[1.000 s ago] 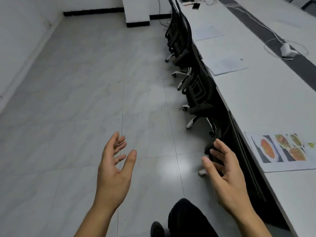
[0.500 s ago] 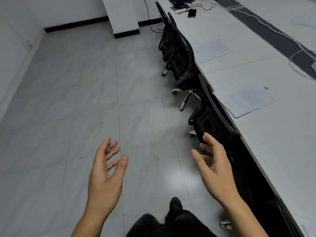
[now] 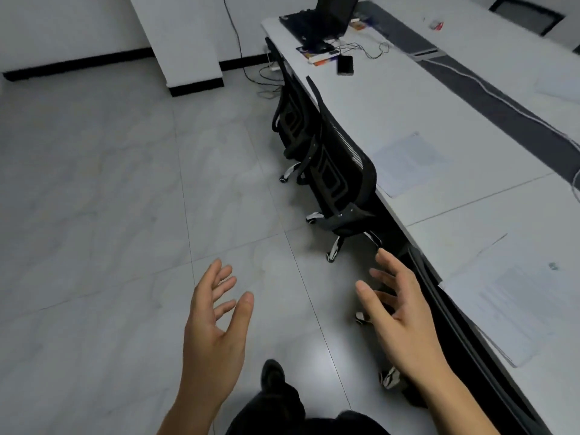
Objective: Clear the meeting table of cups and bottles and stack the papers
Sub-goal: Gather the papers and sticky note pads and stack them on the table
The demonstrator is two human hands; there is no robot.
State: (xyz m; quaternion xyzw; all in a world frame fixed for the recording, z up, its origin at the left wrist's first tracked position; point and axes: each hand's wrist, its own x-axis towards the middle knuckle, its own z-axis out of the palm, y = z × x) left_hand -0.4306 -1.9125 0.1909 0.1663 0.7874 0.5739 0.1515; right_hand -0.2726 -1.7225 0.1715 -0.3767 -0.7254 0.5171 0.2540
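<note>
Right now both hands are up in front of the person, over the grey tiled floor [image 3: 94,189], neither touching the tabletop. Left hand [image 3: 216,328]: open, palm turned inward, fingers spread & slightly bent, thumb out, nothing in it. Right hand [image 3: 405,321]: also open w/ fingers fanned & loosely bent, palm facing the left one, nothing held. It's near the tabletop's edge but clear of it. A gap of floor shows btwn the two hands.

The long white tabletop [image 3: 392,98] runs along the right side w/ a dark strip [image 3: 470,80] down its middle. The papers lie flat on it in separate spots. The near papers [image 3: 514,306] are right of the right hand, close to the edge. The second paper [image 3: 408,163] is further along, just behind a chair back. The far paper [image 3: 561,86] is across the strip at the frame's right edge & blurry.

At the tabletop's far end: black laptop [image 3: 329,17] w/ lid up, a dark phone [image 3: 345,65] lying flat, thin cables [image 3: 373,48] beside it.

Two black office chairs, the mesh chair [image 3: 339,174] & the end chair [image 3: 292,117], are pushed in vs. the tabletop's near side. A white pillar [image 3: 182,42] stands at the back. The person's dark shoe [image 3: 273,381] shows at the bottom, btwn the forearms.
</note>
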